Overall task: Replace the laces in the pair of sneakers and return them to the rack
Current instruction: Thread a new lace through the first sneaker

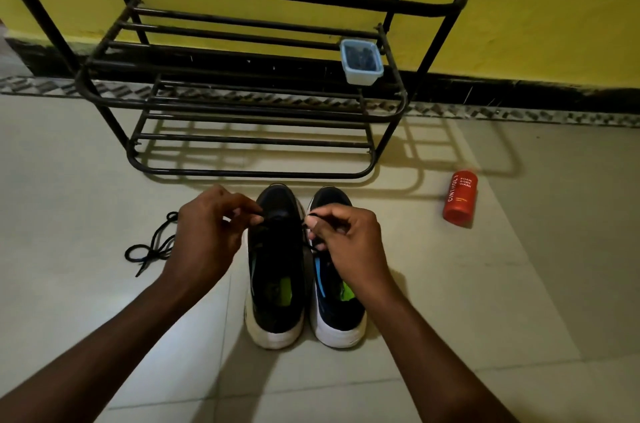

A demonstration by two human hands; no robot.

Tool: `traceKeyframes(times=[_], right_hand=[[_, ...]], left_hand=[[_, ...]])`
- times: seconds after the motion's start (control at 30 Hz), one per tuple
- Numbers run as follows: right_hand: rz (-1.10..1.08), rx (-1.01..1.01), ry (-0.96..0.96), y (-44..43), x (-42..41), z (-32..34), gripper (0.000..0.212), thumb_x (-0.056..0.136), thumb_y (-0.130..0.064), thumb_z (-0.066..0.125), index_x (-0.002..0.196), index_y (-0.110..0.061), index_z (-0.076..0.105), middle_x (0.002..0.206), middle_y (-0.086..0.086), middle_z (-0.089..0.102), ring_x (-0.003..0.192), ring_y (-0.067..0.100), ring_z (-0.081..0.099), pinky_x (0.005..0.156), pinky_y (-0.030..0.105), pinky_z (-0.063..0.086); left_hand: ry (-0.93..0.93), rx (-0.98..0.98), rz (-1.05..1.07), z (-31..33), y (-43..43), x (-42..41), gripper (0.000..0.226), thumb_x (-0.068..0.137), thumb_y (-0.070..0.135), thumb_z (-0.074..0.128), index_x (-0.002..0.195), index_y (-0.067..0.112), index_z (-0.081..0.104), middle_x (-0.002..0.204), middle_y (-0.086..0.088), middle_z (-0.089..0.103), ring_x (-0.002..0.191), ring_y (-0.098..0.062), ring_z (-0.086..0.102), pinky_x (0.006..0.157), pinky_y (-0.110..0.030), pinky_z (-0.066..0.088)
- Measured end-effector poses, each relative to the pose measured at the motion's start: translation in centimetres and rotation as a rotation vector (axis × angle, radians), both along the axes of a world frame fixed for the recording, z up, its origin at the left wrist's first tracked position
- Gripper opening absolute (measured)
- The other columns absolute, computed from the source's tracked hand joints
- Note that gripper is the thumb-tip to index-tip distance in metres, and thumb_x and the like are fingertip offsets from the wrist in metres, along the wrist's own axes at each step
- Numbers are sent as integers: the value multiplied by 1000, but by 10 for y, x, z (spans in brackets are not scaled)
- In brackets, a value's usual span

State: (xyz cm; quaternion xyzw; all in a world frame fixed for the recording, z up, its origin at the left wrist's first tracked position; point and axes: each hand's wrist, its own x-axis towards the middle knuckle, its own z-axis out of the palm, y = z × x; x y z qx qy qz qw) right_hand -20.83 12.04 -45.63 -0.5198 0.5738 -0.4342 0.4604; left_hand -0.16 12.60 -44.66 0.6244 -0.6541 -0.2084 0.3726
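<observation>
Sneakers (277, 267), left hand (207, 235) and right hand (346, 239) fingers (314, 224) pinching black lace (310, 214), lace hard to trace, black on black

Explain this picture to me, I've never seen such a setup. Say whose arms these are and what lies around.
No machine here: a person wears one camera on the head, looking down at their own bare arms. The left hand and right hand each pinch a black lace over the pair of black white-soled sneakers on the pale tiled floor. A second black lace lies loose to the left, a red-orange bottle to the right. Behind stands a black metal rack carrying a small clear plastic box.
</observation>
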Motion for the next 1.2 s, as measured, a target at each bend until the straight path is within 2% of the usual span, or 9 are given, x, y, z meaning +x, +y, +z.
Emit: traceKeyframes(times=[0.17, 0.3, 0.37, 0.5, 0.57, 0.77, 0.93, 1.07, 1.2], right_hand=[[-11, 3, -68, 4, -5, 3, 11, 90, 0, 70, 92, -9, 77, 78, 8, 76, 66, 23, 72, 66, 33, 60], [-29, -2, -69, 3, -9, 6, 17, 91, 0, 69, 100, -12, 78, 76, 7, 76, 64, 19, 71, 65, 26, 58], [-20, -19, -75, 1, -11, 7, 16, 91, 1, 69, 99, -9, 79, 77, 7, 76, 66, 20, 71, 65, 26, 57], [50, -49, -104, 6, -7, 13, 16, 91, 4, 68, 99, -4, 79, 86, 8, 78, 77, 24, 76, 76, 36, 62], [130, -102, -61, 9, -3, 19, 19, 92, 7, 65, 99, -4, 79, 90, 7, 78, 82, 20, 77, 80, 36, 63], [231, -576, 430, 0, 14, 28, 18, 87, 8, 69, 99, -2, 78, 90, 8, 72, 80, 10, 69, 77, 11, 54], [168, -575, 512, -5, 16, 29, 14, 89, 5, 65, 97, -3, 73, 91, 4, 58, 81, -7, 55, 69, -3, 38], [116, -539, 588, -10, 17, 18, 12, 92, 0, 62, 92, -12, 66, 91, 0, 58, 83, 13, 56, 72, 20, 43], [103, -426, 484, -5, 16, 11, 14, 89, -1, 65, 88, -15, 66, 87, -6, 63, 83, 10, 59, 72, 26, 50]], left_hand=[[-99, -6, 19, 3, -1, 6, 9, 87, 11, 75, 84, 19, 73, 78, 13, 55, 72, -4, 57, 60, -17, 42], [24, 77, 24, 2, -1, 6, 11, 88, 15, 74, 81, 15, 66, 67, 7, 65, 63, -7, 66, 53, -14, 47], [203, 151, 61, 3, 0, 4, 10, 88, 16, 73, 82, 10, 68, 63, -1, 70, 62, -8, 70, 55, -15, 52], [826, 349, 107, 12, -2, -5, 9, 87, -4, 69, 89, -12, 67, 77, -23, 73, 75, -38, 75, 68, -29, 63], [967, 450, 85, 17, -7, -9, 13, 86, -4, 69, 94, -14, 66, 87, -28, 73, 82, -38, 76, 74, -33, 63], [760, 463, -54, 16, -16, -24, 14, 93, 11, 68, 90, -3, 67, 79, -12, 75, 77, -22, 74, 68, -25, 59], [807, 483, -121, 16, -9, -32, 16, 102, 15, 54, 93, 1, 55, 75, -12, 75, 70, -22, 74, 64, -23, 56], [681, 465, -159, 13, -6, -33, 20, 105, 24, 49, 93, 8, 52, 73, -5, 67, 71, -18, 63, 66, -26, 48], [693, 429, -215, 8, -3, -33, 16, 102, 21, 54, 87, 16, 54, 78, -7, 59, 77, -17, 55, 69, -26, 45]])
